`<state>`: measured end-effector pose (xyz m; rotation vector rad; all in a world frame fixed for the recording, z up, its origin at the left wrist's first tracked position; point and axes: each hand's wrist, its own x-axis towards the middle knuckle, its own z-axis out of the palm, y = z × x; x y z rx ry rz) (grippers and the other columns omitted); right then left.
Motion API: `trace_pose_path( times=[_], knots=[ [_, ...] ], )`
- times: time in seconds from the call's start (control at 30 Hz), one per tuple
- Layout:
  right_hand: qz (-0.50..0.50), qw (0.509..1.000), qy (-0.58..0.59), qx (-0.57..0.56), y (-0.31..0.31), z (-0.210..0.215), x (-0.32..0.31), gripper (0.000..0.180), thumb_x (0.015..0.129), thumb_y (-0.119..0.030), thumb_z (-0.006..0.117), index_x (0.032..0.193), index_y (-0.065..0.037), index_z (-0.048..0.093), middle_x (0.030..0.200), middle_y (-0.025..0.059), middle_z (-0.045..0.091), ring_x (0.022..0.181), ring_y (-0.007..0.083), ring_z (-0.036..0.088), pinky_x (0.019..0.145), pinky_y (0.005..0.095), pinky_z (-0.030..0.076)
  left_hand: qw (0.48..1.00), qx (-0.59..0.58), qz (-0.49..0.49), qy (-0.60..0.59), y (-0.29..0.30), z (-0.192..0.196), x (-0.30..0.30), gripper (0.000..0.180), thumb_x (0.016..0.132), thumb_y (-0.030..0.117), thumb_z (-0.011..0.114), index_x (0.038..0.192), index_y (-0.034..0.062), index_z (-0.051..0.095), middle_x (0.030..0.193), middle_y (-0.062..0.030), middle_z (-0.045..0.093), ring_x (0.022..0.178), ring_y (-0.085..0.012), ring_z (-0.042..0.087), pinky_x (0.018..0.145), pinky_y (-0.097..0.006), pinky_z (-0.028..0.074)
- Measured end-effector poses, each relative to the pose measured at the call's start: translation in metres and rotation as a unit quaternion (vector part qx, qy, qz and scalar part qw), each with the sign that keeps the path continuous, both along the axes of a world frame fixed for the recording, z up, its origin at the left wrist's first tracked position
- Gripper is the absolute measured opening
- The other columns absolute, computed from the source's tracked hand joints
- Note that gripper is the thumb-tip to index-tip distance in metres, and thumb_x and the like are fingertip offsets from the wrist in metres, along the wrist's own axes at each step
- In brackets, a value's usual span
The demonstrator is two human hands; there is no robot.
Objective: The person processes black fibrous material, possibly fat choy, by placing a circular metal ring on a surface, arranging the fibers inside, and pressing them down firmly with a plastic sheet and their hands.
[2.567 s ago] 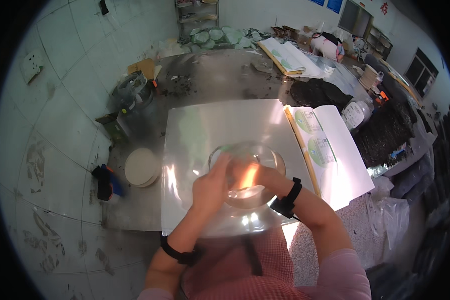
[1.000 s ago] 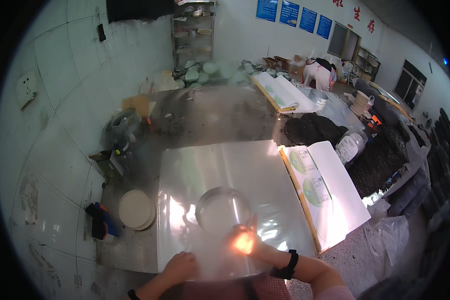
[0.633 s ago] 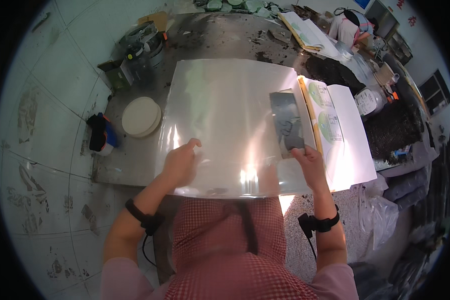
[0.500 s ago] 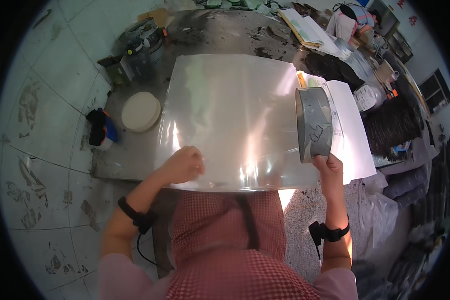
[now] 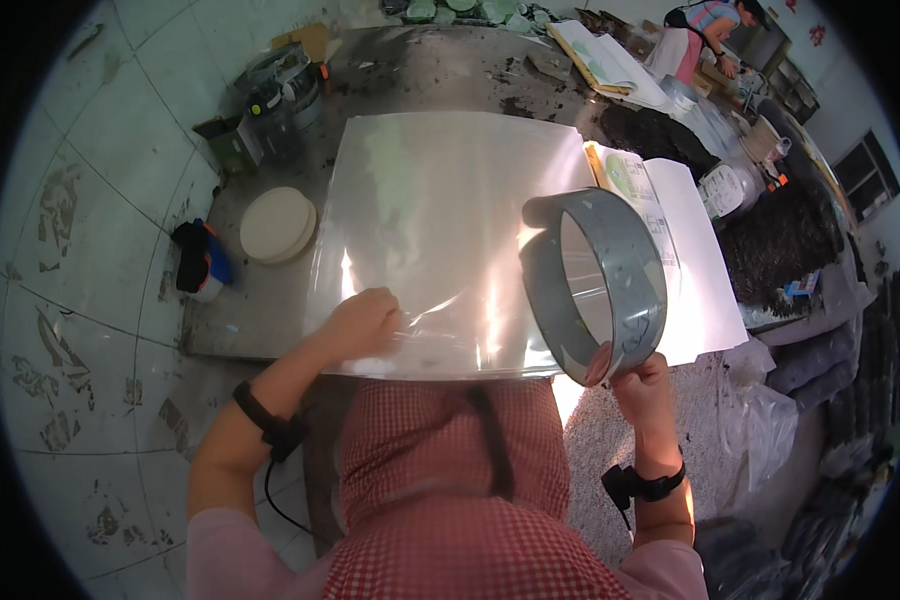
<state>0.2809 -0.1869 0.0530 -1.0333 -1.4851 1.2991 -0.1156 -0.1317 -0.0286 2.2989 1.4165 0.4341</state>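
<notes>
Two forearms: both of yours come up from the lower edge, spread apart on either side of your checked apron (image 5: 450, 470), elbows bent, a black band round each.
Right hand: yours (image 5: 642, 390) is low at the front right, just beyond the table's front edge in this view, wrist upright, the forearm rising almost straight.
Right fingers: gripping the wall of the ring, with digits showing on its inner and outer sides.
Metal ring: the grey band (image 5: 642, 290) stands tilted on edge above your right hand, its opening turned toward your left; it overlaps the sheet's right front part and the white paper (image 5: 695, 260), though you cannot tell whether it touches either.
Left hand: yours (image 5: 363, 325) is over the front left part of the clear sheet (image 5: 420, 230), back of the hand upward, forearm slanting inward.
Left fingers: curled toward the palm and slightly blurred; whether they pinch the sheet cannot be told.
Pale discs: a round stack (image 5: 275, 225) lies on the table (image 5: 255, 325), left of the sheet.
</notes>
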Motion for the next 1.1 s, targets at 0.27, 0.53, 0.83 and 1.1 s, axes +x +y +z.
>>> trace_pose_path(
  times=[0.27,0.53,0.83,1.1],
  knots=[
    [0.275,0.764,-0.440,0.383,-0.010,-0.052,-0.073,0.013,0.081,-0.027,0.057,0.072,-0.017,0.057,0.072,-0.0003,0.052,0.075,0.0175,0.055,0.080,0.0362,0.043,0.981,0.165,0.016,-0.102,0.037,0.153,0.042,0.027,0.074,0.013,0.071,0.098,0.0086,0.060,0.072,-0.0080,0.054,0.064,-0.0236,0.052,0.060,-0.036,0.042],
    [-0.054,0.768,-0.482,0.418,0.050,-0.058,-0.139,0.023,0.079,-0.027,0.054,0.093,-0.008,0.057,0.102,0.0074,0.053,0.106,0.0263,0.047,0.091,0.0511,0.035,0.941,0.318,-0.076,0.085,-0.037,0.124,0.038,0.023,0.065,0.009,0.061,0.088,0.0087,0.064,0.082,-0.0032,0.056,0.078,-0.0217,0.055,0.071,-0.033,0.046],
    [0.105,0.790,-0.519,0.308,0.042,-0.026,-0.046,0.046,0.088,-0.023,0.057,0.129,-0.006,0.045,0.127,0.0183,0.048,0.112,0.0275,0.052,0.093,0.0379,0.045,0.982,0.039,-0.104,0.153,-0.040,0.058,0.038,0.022,0.074,0.011,0.061,0.096,0.0096,0.063,0.080,-0.0060,0.062,0.070,-0.0237,0.060,0.068,-0.036,0.048],
    [0.296,0.815,-0.495,-0.054,0.206,0.008,0.041,0.035,0.089,-0.025,0.057,0.122,-0.016,0.058,0.104,0.0144,0.066,0.094,0.0267,0.064,0.078,0.0360,0.052,0.964,-0.188,-0.181,-0.059,-0.029,0.060,0.014,0.031,0.079,0.021,0.061,0.108,0.0107,0.064,0.105,-0.0135,0.063,0.095,-0.0309,0.060,0.082,-0.042,0.046]
  ],
)
